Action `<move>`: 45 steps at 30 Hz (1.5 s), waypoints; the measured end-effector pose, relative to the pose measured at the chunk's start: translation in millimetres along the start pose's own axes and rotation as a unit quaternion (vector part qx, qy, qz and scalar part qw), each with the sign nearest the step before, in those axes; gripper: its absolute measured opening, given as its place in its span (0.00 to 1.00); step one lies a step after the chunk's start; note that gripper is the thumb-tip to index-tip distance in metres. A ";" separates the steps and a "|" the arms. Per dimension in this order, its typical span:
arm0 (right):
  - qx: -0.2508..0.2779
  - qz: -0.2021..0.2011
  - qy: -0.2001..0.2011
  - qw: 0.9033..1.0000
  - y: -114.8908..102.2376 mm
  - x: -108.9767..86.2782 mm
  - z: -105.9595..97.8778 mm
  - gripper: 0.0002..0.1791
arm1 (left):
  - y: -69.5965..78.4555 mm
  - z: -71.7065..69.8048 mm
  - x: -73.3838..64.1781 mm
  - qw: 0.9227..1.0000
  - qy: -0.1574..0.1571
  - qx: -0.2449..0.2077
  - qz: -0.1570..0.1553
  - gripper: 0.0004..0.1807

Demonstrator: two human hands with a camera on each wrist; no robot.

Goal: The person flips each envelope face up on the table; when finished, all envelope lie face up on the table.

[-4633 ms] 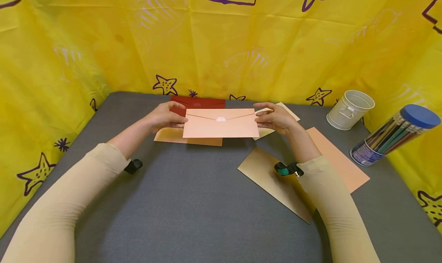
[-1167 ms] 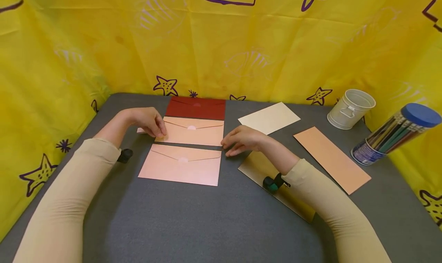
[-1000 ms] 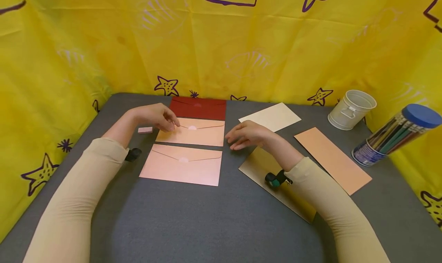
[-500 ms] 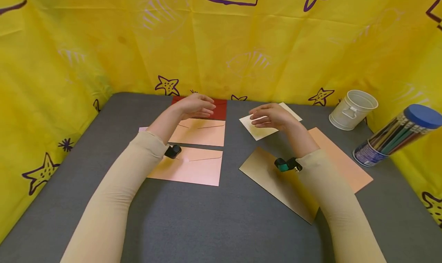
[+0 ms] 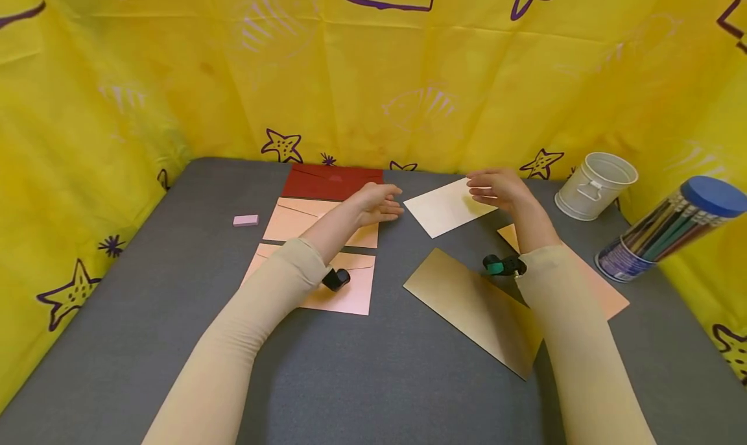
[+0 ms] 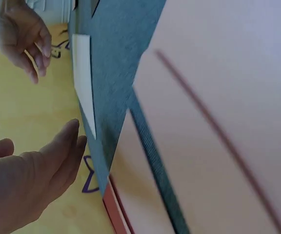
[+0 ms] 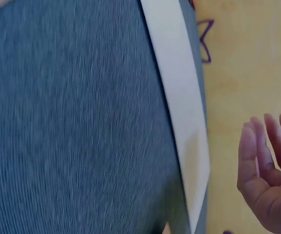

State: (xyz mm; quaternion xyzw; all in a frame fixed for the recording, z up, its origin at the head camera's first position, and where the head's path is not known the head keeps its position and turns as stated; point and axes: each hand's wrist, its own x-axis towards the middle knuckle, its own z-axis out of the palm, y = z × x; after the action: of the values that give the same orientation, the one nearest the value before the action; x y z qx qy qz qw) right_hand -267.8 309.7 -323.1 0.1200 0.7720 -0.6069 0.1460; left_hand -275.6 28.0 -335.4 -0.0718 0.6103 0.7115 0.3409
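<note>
In the head view my left hand (image 5: 376,205) hovers with fingers straight and holds nothing. It is over the right end of the peach envelope (image 5: 292,219), pointing toward a cream envelope (image 5: 438,213). My right hand (image 5: 503,189) hangs over the far right end of the cream envelope, fingers loosely bent with nothing in them. Behind the peach envelope lies a red envelope (image 5: 327,181); in front of it, a light pink envelope (image 5: 350,296), partly hidden by my left forearm. In the left wrist view both hands show clear above the cream envelope (image 6: 83,73).
A gold envelope (image 5: 467,309) and an orange-peach envelope (image 5: 601,292) lie at an angle on the right, partly under my right arm. Beyond them stand a small white metal bucket (image 5: 589,189) and a blue-lidded tub of pencils (image 5: 627,257). A pink eraser (image 5: 246,220) lies left.
The pink envelope, earlier held up between both hands, now lies in front of the peach one. Both hands have let go; the left has moved right across the envelopes, the right farther right.
</note>
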 end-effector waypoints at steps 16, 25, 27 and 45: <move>-0.042 0.026 0.142 0.989 19.8 8.1 -27.0 0.30 | -17.5 20.5 0.8 0.999 -0.010 -0.044 -0.006 0.38; -0.076 0.046 0.178 0.980 30.4 8.7 -39.1 0.27 | -19.4 24.8 -1.8 0.998 -0.003 -0.057 0.002 0.38; -0.086 0.053 0.169 0.980 32.0 9.6 -40.1 0.30 | -20.2 24.0 -1.6 0.998 -0.005 -0.057 0.002 0.37; -0.123 0.047 0.129 0.983 34.3 8.9 -33.6 0.34 | -22.5 26.6 0.1 0.995 -0.035 -0.090 -0.024 0.36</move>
State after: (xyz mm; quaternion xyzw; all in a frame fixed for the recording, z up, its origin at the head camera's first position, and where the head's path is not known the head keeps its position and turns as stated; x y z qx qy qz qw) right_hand -266.4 350.4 -349.9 0.2148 0.8464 -0.4794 0.0872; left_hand -254.4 52.9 -347.3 -0.0917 0.5295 0.7573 0.3711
